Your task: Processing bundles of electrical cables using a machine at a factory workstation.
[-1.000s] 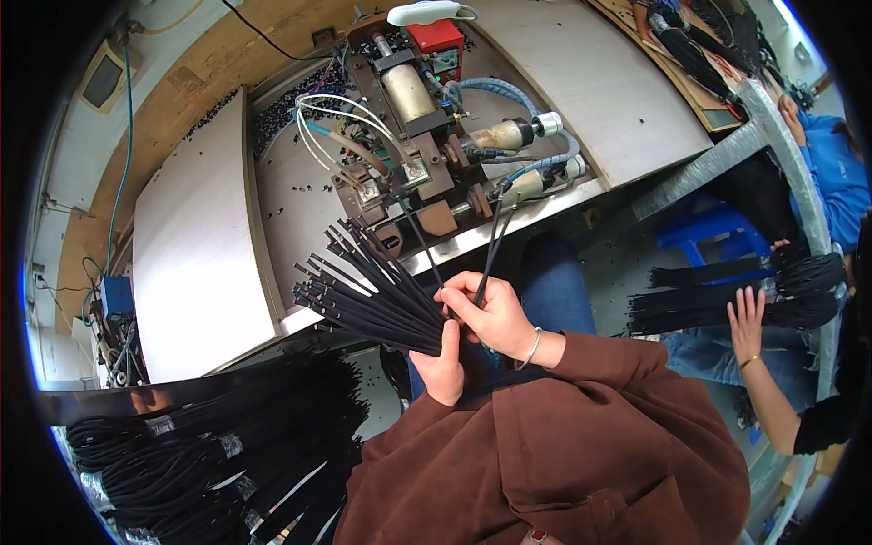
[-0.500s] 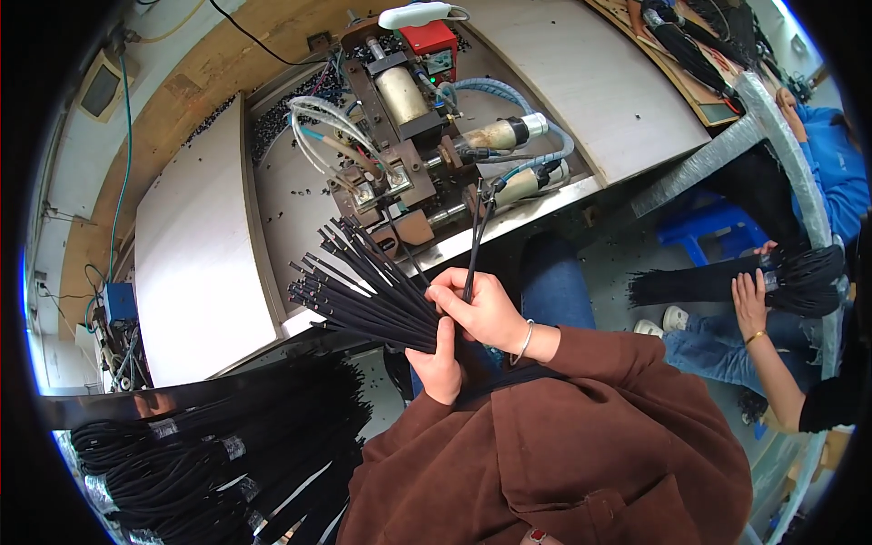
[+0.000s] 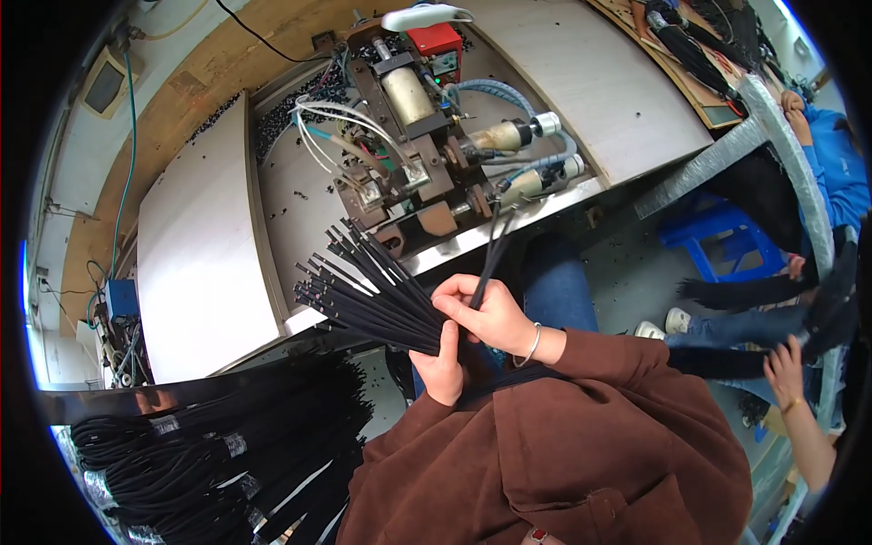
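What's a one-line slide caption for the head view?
Left hand grips a fanned bundle of black cables while the right hand feeds one cable toward the bench machine.

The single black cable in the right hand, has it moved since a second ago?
Yes. The single cable has swung upright, its tip now nearer the machine.

I see pale table (image 3: 195,254) with small machine (image 3: 427,154) near its front edge: red box (image 3: 434,38) at machine's far end, metal cylinder (image 3: 406,94) just below it, white tubes (image 3: 341,123) looping on its left. Black scraps (image 3: 291,113) strewn along far table edge. Blue stool (image 3: 718,232) on floor off table's right end. Taped black cable coils (image 3: 209,454) piled below front-left corner. Another person in blue sleeve (image 3: 831,163) at right, handling own dark bundle (image 3: 772,291).
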Demonstrator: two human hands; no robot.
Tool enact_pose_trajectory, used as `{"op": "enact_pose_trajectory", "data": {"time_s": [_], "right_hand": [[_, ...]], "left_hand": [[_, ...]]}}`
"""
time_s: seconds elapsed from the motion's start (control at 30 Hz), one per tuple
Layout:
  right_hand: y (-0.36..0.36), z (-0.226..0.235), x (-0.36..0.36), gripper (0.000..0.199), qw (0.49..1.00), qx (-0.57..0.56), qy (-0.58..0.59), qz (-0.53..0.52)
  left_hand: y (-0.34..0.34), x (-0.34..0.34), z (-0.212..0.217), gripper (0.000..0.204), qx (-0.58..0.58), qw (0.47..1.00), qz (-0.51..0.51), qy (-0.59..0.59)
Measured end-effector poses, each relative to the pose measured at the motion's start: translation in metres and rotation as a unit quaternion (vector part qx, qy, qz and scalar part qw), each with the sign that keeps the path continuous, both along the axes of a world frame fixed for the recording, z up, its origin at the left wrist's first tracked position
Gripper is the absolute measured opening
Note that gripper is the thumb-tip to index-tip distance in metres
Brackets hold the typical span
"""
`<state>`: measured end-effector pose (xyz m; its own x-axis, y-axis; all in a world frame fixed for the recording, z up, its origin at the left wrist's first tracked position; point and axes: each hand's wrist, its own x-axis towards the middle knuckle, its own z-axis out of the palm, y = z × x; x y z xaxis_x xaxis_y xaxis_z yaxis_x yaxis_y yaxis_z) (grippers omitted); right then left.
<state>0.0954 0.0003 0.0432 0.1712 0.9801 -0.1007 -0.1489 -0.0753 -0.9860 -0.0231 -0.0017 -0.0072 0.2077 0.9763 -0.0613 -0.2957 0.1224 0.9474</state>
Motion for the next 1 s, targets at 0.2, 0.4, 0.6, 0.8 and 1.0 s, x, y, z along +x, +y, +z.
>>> {"op": "enact_pose_trajectory", "data": {"time_s": [0.2, 0.4, 0.6, 0.8, 1.0], "right_hand": [[-0.002, -0.007, -0.001, 0.012, 0.995, 0.071, -0.062, -0.042], [-0.001, -0.004, -0.007, 0.012, 0.996, 0.01, 0.004, -0.085], [0.011, -0.01, -0.007, 0.011, 0.997, 0.044, -0.004, -0.068], [0.016, -0.003, -0.006, 0.013, 0.998, 0.009, 0.011, -0.055], [0.018, 0.003, -0.004, 0.012, 0.999, -0.011, 0.011, -0.046]], "left_hand": [[0.0, 0.002, 0.01, 0.026, 0.015, 1.0, -0.02, -0.002], [0.001, 0.003, 0.003, 0.023, 0.034, 0.999, 0.01, 0.01], [0.006, 0.006, 0.009, 0.018, 0.015, 0.999, 0.032, -0.025], [0.009, 0.007, 0.01, 0.019, 0.021, 0.999, 0.04, -0.008], [0.011, 0.008, 0.01, 0.02, 0.021, 0.999, 0.046, -0.011]]}}
